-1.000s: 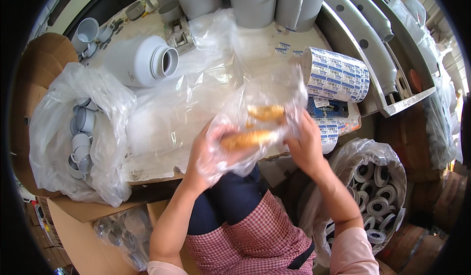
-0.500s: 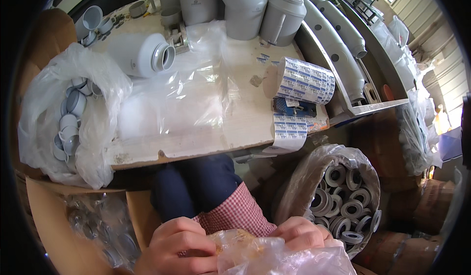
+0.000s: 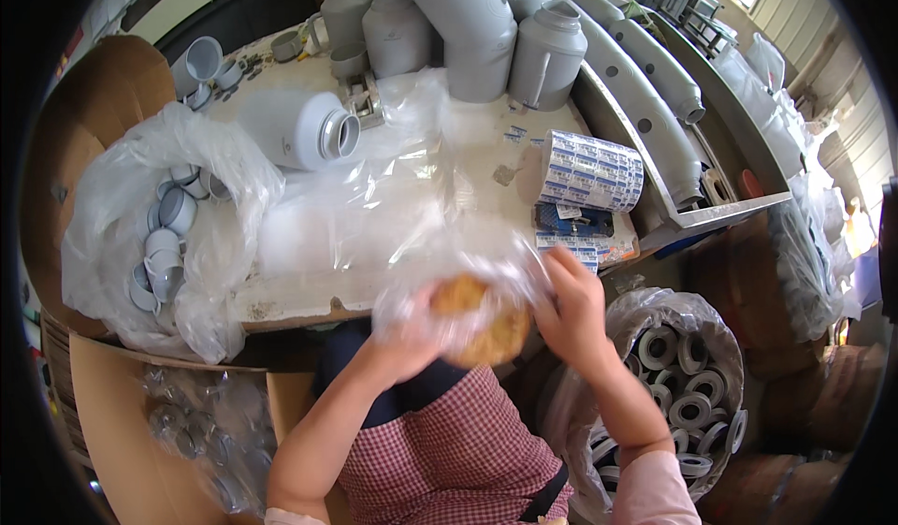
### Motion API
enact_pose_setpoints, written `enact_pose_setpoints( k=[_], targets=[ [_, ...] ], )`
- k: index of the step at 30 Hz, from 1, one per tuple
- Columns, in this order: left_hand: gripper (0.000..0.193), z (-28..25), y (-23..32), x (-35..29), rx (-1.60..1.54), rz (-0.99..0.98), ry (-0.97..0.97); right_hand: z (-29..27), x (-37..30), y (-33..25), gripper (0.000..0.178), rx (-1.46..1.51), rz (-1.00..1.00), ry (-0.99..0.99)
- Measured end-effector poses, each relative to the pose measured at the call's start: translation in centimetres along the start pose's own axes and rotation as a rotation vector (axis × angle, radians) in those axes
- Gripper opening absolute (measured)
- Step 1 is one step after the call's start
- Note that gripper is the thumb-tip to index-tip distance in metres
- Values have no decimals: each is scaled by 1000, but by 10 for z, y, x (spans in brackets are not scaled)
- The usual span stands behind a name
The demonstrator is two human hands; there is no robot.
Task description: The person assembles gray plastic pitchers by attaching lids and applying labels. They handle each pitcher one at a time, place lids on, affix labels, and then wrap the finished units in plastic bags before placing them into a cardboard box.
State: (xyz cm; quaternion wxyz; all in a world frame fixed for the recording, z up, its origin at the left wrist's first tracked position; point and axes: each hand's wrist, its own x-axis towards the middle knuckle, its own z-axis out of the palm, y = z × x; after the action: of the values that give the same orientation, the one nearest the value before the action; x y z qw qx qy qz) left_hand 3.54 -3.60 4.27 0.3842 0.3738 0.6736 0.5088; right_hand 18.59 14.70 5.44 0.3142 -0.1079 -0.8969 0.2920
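Note:
In front of my lap, above the table's near edge, I hold a clear plastic bag (image 3: 500,254). Inside it lies a round, golden-brown food like a flatbread (image 3: 491,336), partly covered by shiny folds. My left hand (image 3: 412,328) is closed round the bag's left side, blurred and half hidden under the film. On the right, my right hand (image 3: 572,305) pinches the bag's edge between thumb and fingers.
A worktable (image 3: 486,197) bears grey bottles (image 3: 547,55), plastic sheets (image 3: 360,211) and a label roll (image 3: 591,171). At left stands a bag of grey cups (image 3: 178,209) above an open carton (image 3: 122,431). A lined bin of grey rings (image 3: 692,411) is at my right.
Both hands have risen from my lap, carrying the bag up and away from me. The flatbread-like food now shows more fully, and my forearms are in view.

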Motion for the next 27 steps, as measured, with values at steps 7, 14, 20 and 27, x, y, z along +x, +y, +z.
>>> enact_pose_setpoints(
  k=[7, 14, 20, 27],
  targets=[
    [50, -3, -41, 129, 193, -4, 246, 13, 55, 63, 41, -364, -101, -132],
    [48, -28, -16, 20, 460, 244, 401, -172, 54, 189, 75, -1064, 376, 176],
    [40, -15, -7, -56, 408, 179, 404, -223, 59, 304, 127, -711, 840, -310],
    [33, -25, -3, -143, 414, 237, 533, -219, 59, 184, 74, -674, 420, 370]
  ],
)
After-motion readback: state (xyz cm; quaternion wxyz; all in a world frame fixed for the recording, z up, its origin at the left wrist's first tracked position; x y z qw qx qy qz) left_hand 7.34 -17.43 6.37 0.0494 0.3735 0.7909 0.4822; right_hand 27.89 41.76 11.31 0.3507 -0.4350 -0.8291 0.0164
